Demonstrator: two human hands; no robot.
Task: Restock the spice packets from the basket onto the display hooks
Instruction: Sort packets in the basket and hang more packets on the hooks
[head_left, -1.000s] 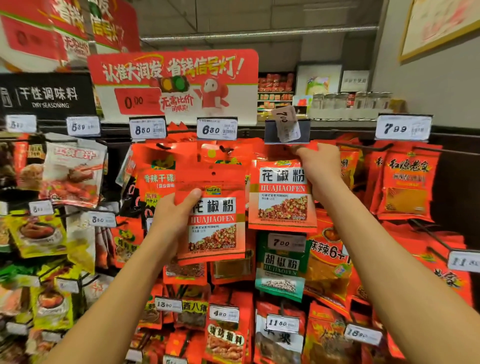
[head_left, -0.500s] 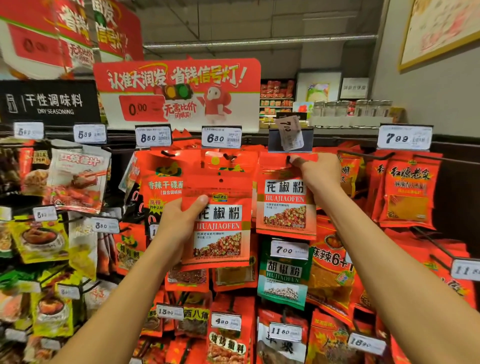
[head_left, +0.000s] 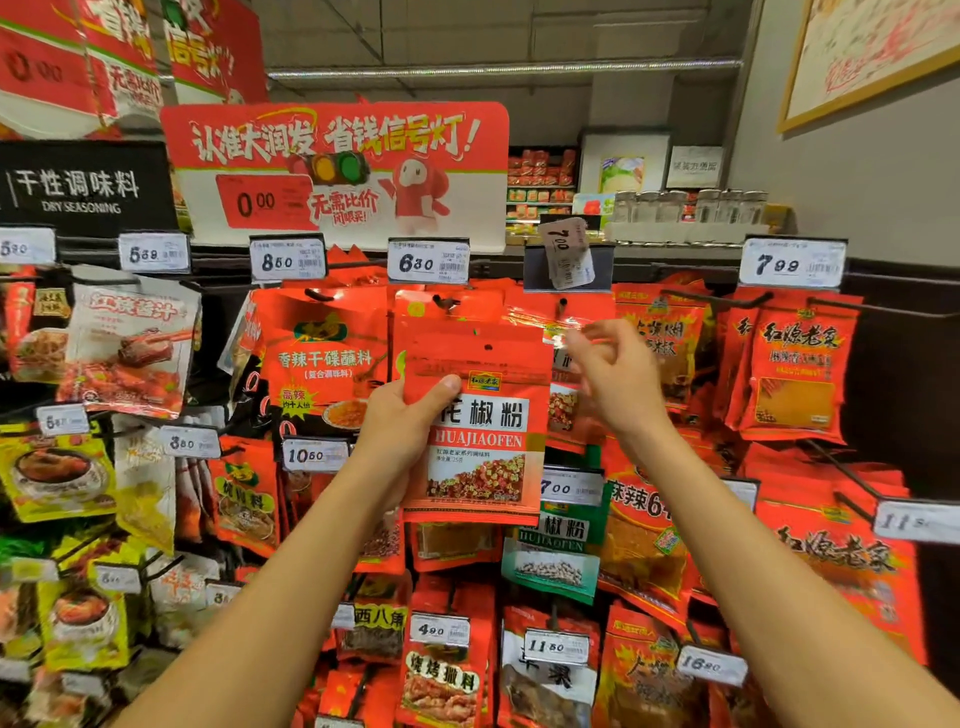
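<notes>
My left hand (head_left: 402, 423) grips a red HUAJIAOFEN spice packet (head_left: 480, 441) by its left edge, thumb on the front, and holds it upright in front of the display. A small hang hole shows near the packet's top. My right hand (head_left: 610, 379) hovers just right of the packet's upper corner, blurred, with fingers loosely curled and nothing in them. Behind it, an identical packet (head_left: 563, 408) hangs on the display hook (head_left: 561, 304) under a flipped-up 7.00 price tag (head_left: 566, 252). The basket is out of view.
Rows of hooks carry red, yellow and green seasoning packets on all sides, each hook tipped with a price tag such as 6.30 (head_left: 428, 262) and 7.99 (head_left: 792, 262). A red promotional sign (head_left: 337, 171) stands above. Bare hook rods (head_left: 883, 309) jut out at the right.
My right hand let go of the hung packet's top and dropped down toward the packet in my left hand. My left hand shifted that packet right and slightly up.
</notes>
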